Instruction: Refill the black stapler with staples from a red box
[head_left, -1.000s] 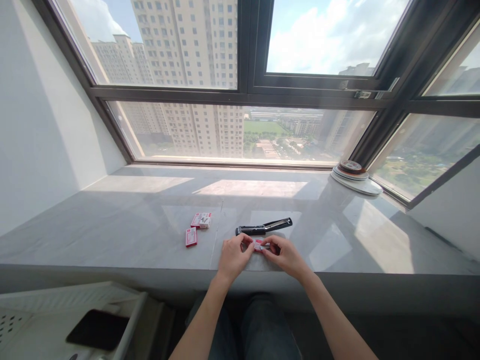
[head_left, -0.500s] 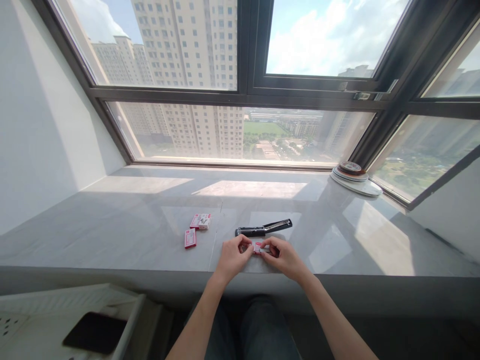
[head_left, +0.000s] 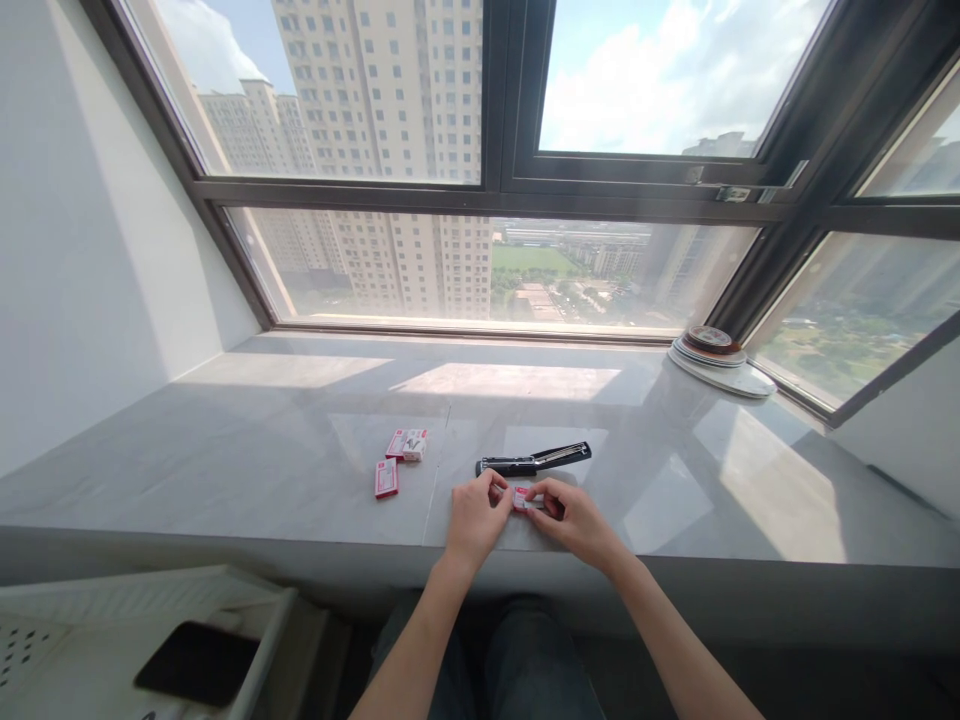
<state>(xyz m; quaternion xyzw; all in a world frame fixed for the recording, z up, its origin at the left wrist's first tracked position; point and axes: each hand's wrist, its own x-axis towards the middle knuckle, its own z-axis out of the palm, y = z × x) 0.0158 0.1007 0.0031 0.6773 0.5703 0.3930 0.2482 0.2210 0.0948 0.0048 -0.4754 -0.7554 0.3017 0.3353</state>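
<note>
Evidently, left hand [head_left: 475, 514] and right hand [head_left: 576, 522] pinched a small red-and-white cardboard box [head_left: 520, 497] mid-handling, next move likely needing steady grip

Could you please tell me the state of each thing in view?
Stapler: opened out, lying down.
Small box: between left hand and right hand; open or closed, unclear.
Three other boxes: set down, lids unclear.
Round flat objects: stacked.
Dark flat object: in basket.
Window sash: open or closed, unclear.

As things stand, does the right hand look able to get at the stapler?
Probably yes: the stapler lies just beyond the right hand with nothing visible between, though that hand appears busy at a red box.
</note>
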